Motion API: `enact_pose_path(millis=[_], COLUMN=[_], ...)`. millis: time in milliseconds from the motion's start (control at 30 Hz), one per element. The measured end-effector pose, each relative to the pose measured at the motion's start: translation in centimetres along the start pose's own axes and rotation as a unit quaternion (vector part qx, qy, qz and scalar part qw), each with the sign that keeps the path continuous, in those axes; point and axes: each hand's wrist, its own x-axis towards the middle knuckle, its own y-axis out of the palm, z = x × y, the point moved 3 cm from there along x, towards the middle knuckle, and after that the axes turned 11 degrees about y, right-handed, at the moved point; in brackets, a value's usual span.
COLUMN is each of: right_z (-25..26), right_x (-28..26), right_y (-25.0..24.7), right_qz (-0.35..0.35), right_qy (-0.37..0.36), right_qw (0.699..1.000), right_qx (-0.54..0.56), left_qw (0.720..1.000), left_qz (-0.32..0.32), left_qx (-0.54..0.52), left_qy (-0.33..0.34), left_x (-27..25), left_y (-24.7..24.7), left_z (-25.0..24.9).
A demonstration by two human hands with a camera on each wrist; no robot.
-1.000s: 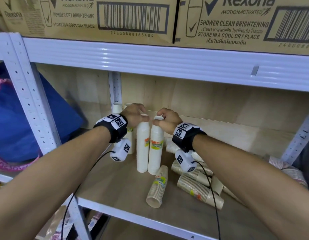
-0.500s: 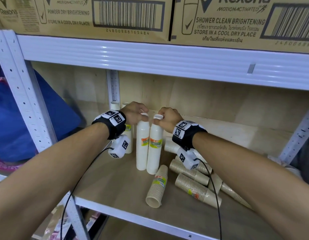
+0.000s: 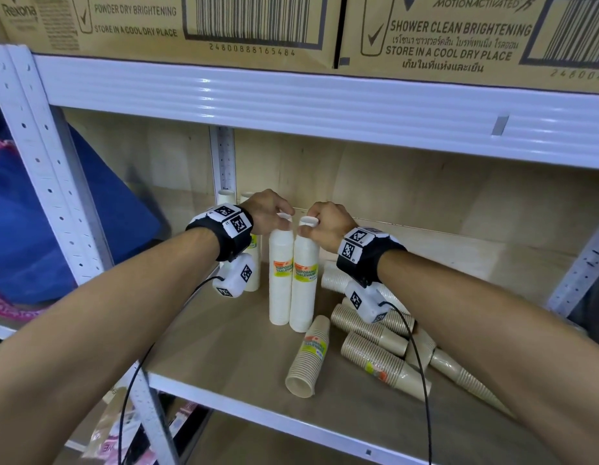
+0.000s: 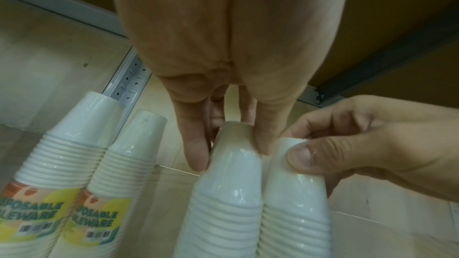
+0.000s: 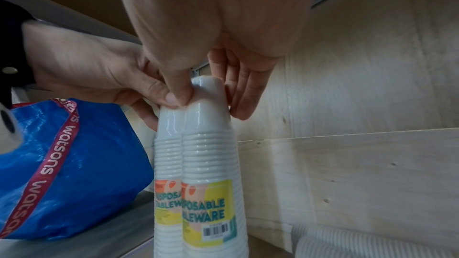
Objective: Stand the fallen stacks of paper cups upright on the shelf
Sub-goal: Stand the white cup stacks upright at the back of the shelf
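Only the head view shows brown cup stacks (image 3: 372, 333) lying fallen on the shelf (image 3: 224, 357); the left wrist view alone shows two more upright white stacks (image 4: 74, 174) behind. The left hand (image 3: 268, 211) pinches the left white stack (image 3: 280, 273) at its top, and the right hand (image 3: 326, 223) pinches the right white stack (image 3: 304, 280); both stacks stand upright, touching.

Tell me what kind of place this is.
Probably a shop stockroom. Printed shipping cartons sit on a white metal shelf, and shrink-wrapped retail cup stacks with barcode labels stand on the board below.
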Motion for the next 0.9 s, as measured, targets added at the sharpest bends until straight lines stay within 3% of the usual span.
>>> enact_pose_path(millis=[500,900], right_z=[-0.8,3.8], right_x=[0.0,1.2], right_y=[-0.4,0.0], right_qz=[-0.007,0.003], right_qy=[0.003,-0.021], right_qw=[1.000,0.999], right_qx=[0.008,0.045], left_qw=[0.999,0.996], left_qz=[0.021,0.038], left_qx=[0.040,0.074], left_qy=[-0.001,-0.045], left_x=[1.3,0.2], left_y=[0.6,-4.1], left_z=[0.0,1.6])
